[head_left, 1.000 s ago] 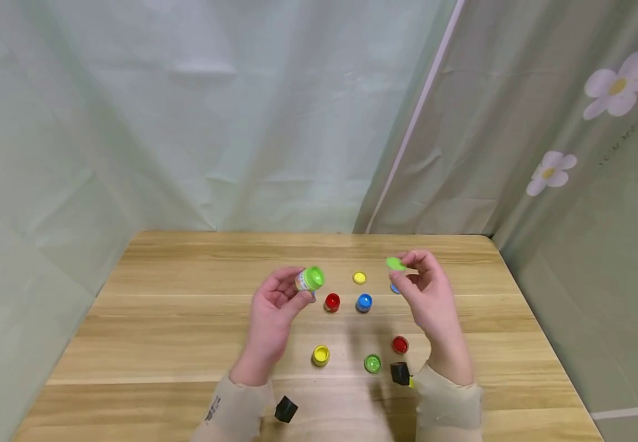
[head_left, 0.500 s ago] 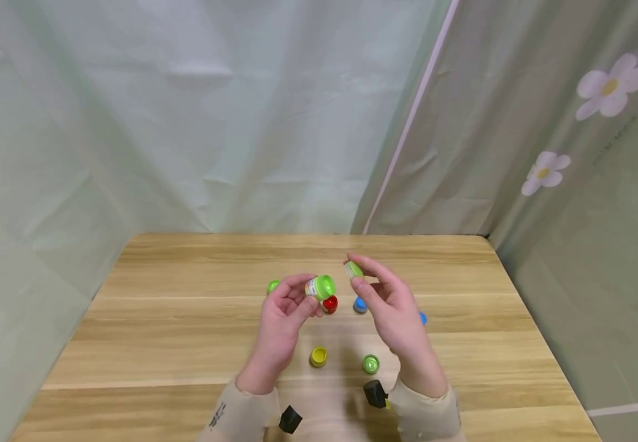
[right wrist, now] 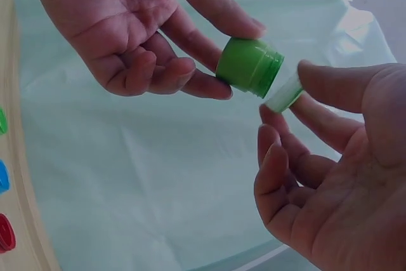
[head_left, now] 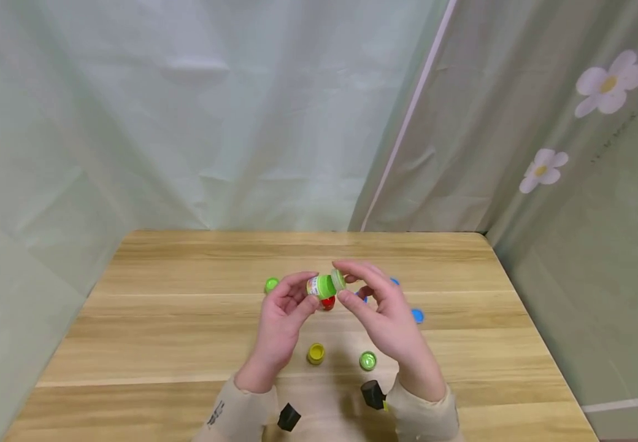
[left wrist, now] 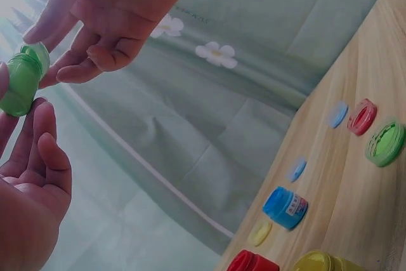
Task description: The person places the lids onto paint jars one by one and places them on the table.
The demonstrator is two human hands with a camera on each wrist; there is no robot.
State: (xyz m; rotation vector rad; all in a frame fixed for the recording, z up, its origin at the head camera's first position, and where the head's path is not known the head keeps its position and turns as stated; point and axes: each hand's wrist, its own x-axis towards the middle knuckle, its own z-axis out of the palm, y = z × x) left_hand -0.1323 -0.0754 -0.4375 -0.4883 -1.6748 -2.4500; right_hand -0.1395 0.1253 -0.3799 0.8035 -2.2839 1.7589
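Note:
My left hand holds a small light-green paint jar between thumb and fingers, above the table. The jar leans sideways, its mouth toward the right; a printed label wraps its side. Thumb and fingertips of my right hand pinch a green lid by its edge. In the right wrist view the lid tilts right at the rim of the jar, a narrow gap showing at one side. The left wrist view cuts off part of the jar.
On the wooden table stand a yellow jar, a red jar and a blue jar. Lids lie around: green, red, yellow and blue. Something green sits left. Curtains surround the table.
My right hand has moved left with the green lid, from well apart to the jar's mouth, turning the lid to face it. My left hand has shifted slightly right with the jar.

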